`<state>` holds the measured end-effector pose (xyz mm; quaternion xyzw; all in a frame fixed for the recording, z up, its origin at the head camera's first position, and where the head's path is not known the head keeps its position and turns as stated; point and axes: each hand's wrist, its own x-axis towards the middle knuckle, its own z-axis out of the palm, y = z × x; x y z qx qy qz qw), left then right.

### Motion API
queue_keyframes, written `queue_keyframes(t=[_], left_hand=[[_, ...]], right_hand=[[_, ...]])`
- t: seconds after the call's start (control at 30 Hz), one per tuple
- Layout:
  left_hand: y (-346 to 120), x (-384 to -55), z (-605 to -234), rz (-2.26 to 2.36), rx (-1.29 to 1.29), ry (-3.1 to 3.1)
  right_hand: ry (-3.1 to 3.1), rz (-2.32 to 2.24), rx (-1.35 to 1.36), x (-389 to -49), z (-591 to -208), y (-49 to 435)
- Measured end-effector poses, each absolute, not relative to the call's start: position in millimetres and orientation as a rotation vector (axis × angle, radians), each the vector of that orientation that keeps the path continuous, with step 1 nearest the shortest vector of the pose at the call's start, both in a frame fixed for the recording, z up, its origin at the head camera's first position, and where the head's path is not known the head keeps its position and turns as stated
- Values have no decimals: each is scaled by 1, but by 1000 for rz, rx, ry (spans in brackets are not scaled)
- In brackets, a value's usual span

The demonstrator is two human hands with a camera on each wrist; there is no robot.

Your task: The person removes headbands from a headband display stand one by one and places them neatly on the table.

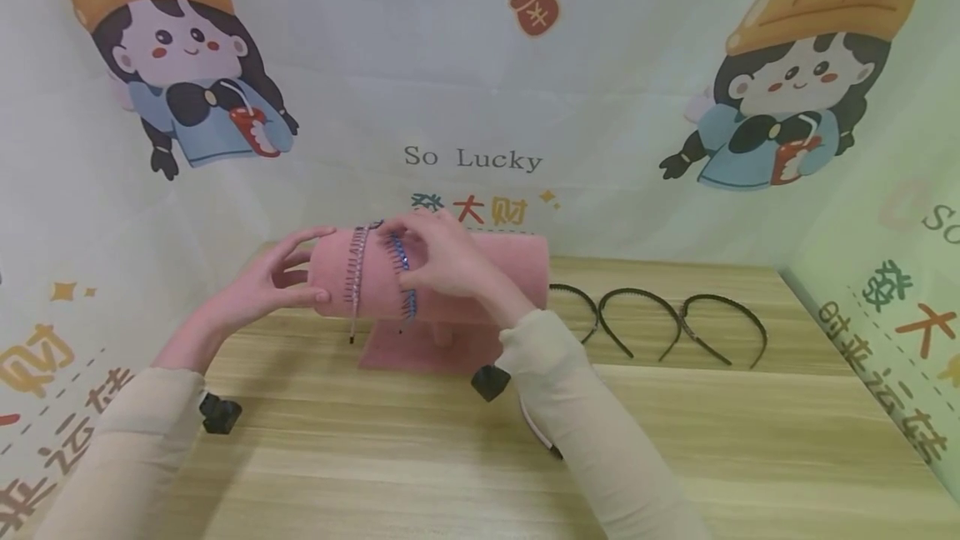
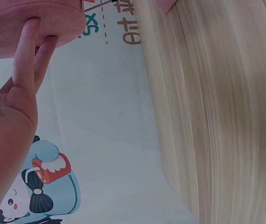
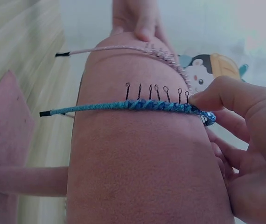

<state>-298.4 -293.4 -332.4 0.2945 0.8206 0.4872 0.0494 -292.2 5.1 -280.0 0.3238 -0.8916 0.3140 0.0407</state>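
A pink, cloth-covered headband stand (image 1: 517, 273) has a horizontal roll on a post and a flat base. My left hand (image 1: 262, 286) grips the roll's left end, thumb in front and fingers over the top; in the left wrist view, fingertips (image 2: 30, 28) press its end face. Around the roll sits a blue headband (image 3: 142, 106) with twisted wire teeth. Thumb and fingers of my right hand (image 1: 450, 257) pinch it near the top. Left of it, a pale pink headband (image 1: 356, 273) with similar teeth is also on the roll. The back of the roll is hidden.
Several black headbands (image 1: 723, 298) stand in a row on the wooden table (image 1: 337, 457) right of the stand. A light headband (image 1: 536, 425) is partly covered by my right forearm. A printed cloth (image 1: 480, 90) rises behind and at both sides.
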Motion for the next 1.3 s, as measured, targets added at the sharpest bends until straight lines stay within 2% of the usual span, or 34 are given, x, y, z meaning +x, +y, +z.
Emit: queue_keyframes(t=[0.47, 1.3], left_hand=[[-293, -300, -332, 1470, 863, 2539], [-294, -301, -334, 1453, 904, 2533]], right_hand=[[-2548, 1599, 1016, -291, -283, 15], [-2420, 1695, 821, -262, -281, 46]])
